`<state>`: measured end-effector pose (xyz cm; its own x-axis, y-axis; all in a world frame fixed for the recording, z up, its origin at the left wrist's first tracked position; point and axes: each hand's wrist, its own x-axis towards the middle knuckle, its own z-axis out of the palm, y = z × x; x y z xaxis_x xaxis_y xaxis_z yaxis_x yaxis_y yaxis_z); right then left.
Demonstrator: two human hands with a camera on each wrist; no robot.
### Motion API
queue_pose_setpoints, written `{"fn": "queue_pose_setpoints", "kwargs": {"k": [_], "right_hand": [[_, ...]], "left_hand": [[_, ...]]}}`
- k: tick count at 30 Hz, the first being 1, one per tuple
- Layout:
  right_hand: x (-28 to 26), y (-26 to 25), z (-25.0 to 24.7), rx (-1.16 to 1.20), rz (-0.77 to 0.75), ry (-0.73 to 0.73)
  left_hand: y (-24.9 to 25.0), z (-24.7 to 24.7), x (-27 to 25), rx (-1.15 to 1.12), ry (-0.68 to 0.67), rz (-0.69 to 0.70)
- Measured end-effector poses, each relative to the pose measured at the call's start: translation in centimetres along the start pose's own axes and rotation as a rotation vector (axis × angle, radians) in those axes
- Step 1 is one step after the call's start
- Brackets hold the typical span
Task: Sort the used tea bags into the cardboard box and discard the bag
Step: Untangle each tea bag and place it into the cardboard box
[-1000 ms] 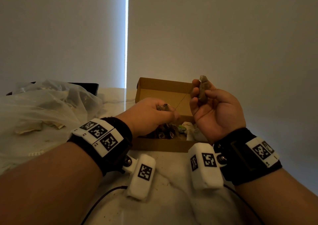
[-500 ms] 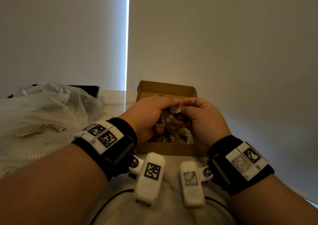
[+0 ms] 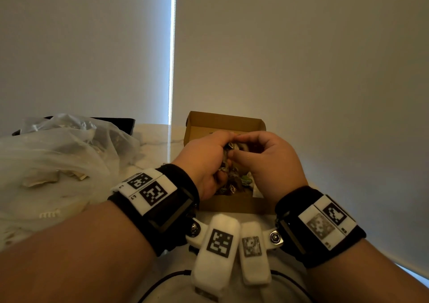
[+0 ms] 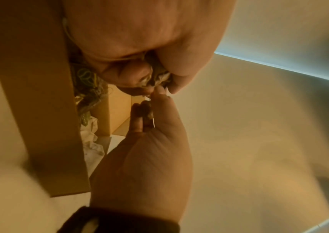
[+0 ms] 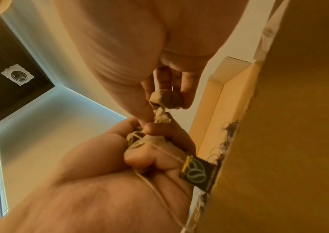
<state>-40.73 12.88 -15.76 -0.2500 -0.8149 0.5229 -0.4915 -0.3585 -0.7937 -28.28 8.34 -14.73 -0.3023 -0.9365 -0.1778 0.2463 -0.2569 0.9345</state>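
The open cardboard box [image 3: 222, 119] stands on the table with several used tea bags [image 3: 239, 182] and tags inside. Both hands meet just above it. My left hand [image 3: 206, 161] grips a crumpled bundle of tea bags [image 5: 145, 140] whose strings and a dark green-printed tag [image 5: 197, 175] trail from the fist. My right hand [image 3: 267, 163] pinches one brown tea bag [image 5: 166, 99] in its fingertips, close against the left hand's fingers. In the left wrist view the left hand's [image 4: 159, 78] bundle shows pale and crumpled; the right hand [image 4: 145, 113] is just below it.
A clear plastic bag [image 3: 58, 154] with more tea bags lies crumpled on the table's left. A dark flat object [image 3: 125, 124] sits behind it. Window blinds stand close behind the box. A cable [image 3: 162, 281] runs across the near table edge.
One second ago my right hand held its tea bag raised, a string stretched to the left hand. It has dropped and joined the left hand over the box; little moved since half a second ago.
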Motion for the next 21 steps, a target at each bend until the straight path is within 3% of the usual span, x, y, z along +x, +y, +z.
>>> {"fn": "queue_pose_setpoints", "kwargs": {"k": [11,15,21], "right_hand": [[0.4,0.6,0.2,-0.006,0.081,0.062],[0.5,1.0,-0.1,0.11,0.198,0.11],[0.6,0.9,0.1,0.111,0.245,0.076]], "left_hand": [[-0.1,0.0,-0.3,0.142,0.021,0.099],[1.1,-1.0,-0.1,0.218,0.072,0.264],[1.5,-4.5,1.7,0.236,0.184,0.462]]}}
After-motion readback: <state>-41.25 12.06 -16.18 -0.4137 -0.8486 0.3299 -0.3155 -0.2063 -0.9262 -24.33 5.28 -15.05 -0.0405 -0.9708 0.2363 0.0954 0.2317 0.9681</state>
